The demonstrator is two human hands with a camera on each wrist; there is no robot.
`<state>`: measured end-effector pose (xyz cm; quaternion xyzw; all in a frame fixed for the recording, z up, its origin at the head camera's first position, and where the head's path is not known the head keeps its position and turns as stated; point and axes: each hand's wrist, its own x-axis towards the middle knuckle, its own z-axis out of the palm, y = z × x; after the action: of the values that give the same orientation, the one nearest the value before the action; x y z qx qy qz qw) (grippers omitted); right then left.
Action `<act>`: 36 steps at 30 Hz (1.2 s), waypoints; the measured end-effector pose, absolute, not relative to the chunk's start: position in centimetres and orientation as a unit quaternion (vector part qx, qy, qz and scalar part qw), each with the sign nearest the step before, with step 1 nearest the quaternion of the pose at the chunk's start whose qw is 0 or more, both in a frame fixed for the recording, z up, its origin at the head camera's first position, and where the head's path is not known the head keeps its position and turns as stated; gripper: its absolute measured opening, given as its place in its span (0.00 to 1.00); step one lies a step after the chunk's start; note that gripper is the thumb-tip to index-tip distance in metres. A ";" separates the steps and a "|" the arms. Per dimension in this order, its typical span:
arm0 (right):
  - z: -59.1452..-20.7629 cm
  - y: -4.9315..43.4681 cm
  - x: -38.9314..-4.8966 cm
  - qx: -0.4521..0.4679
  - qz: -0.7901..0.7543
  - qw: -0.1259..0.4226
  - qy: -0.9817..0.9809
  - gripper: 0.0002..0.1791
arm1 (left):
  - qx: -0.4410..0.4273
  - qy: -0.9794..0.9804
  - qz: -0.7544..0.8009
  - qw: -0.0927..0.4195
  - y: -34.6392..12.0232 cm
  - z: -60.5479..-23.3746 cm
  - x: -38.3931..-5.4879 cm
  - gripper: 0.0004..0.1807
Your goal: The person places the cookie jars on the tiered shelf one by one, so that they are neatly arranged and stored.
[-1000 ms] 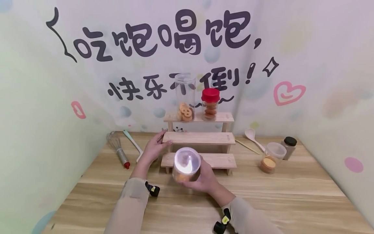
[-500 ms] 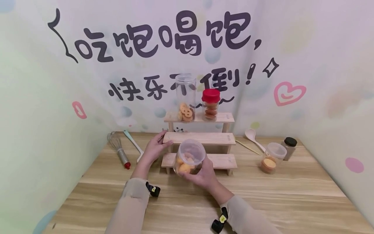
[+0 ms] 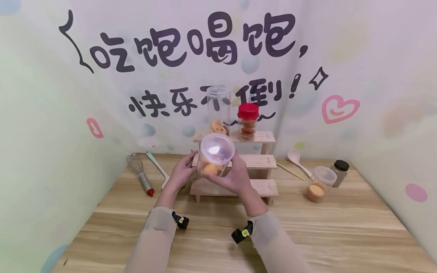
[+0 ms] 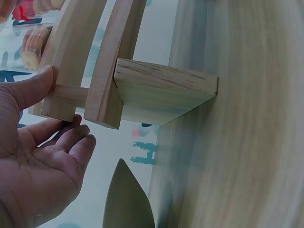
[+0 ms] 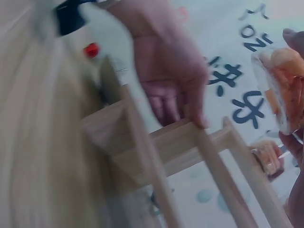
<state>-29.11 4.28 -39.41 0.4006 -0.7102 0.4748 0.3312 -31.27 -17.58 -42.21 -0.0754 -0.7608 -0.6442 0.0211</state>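
Observation:
In the head view my right hand [image 3: 237, 176] grips a clear jar [image 3: 216, 155] with a translucent lid and orange-yellow cookies inside. The jar is raised in front of the three-tier wooden stand [image 3: 257, 161], overlapping its middle and top tiers. My left hand [image 3: 182, 172] holds the left end of the middle tier; the left wrist view has the thumb on its upper side and the fingers below. On the top tier stand a tall clear jar of cookies [image 3: 218, 127], partly hidden by the held jar, and a red-lidded cookie jar [image 3: 248, 123].
On the table [image 3: 205, 231], left of the stand, lie a whisk [image 3: 140, 174] and a utensil with a turquoise handle [image 3: 157, 166]. To the right are a white spoon [image 3: 298, 163], a short cookie jar [image 3: 320, 184] and a black-lidded jar [image 3: 340, 172].
My right hand has lifted the cookie jar from in front of the lowest tier up toward the top tier. My left hand keeps its hold on the stand.

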 end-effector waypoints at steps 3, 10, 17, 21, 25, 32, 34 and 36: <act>-39.0 4.1 -29.3 0.382 0.487 0.333 -0.711 0.60 | -0.068 -0.764 -0.641 0.016 -17.5 -42.1 -31.2 0.38; -39.0 4.8 -29.9 0.375 0.486 0.329 -0.717 0.60 | -0.059 -0.783 -0.619 0.019 -17.4 -42.1 -31.4 0.39; -39.5 5.7 -30.5 0.348 0.494 0.319 -0.730 0.60 | -0.058 -0.778 -0.625 0.016 -17.3 -41.9 -31.4 0.41; -40.0 5.9 -30.7 0.332 0.485 0.309 -0.747 0.58 | -0.058 -0.777 -0.626 0.015 -17.3 -41.8 -31.2 0.41; -40.5 6.1 -31.0 0.321 0.483 0.298 -0.758 0.55 | -0.061 -0.769 -0.637 0.012 -17.1 -41.8 -31.2 0.41; -41.7 6.2 -31.6 0.307 0.513 0.254 -0.760 0.54 | -0.053 -0.774 -0.631 0.014 -17.1 -41.7 -31.1 0.41; -42.1 6.1 -31.8 0.308 0.514 0.251 -0.760 0.54 | -0.053 -0.776 -0.629 0.016 -17.1 -41.8 -31.1 0.41; -42.3 6.1 -32.0 0.309 0.510 0.253 -0.762 0.54 | -0.054 -0.777 -0.627 0.016 -17.1 -41.8 -31.1 0.41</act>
<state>-31.96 6.10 -42.30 0.3086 -0.7622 0.5099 0.2527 -31.10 -17.12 -41.76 -0.0544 -0.7767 -0.6273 0.0160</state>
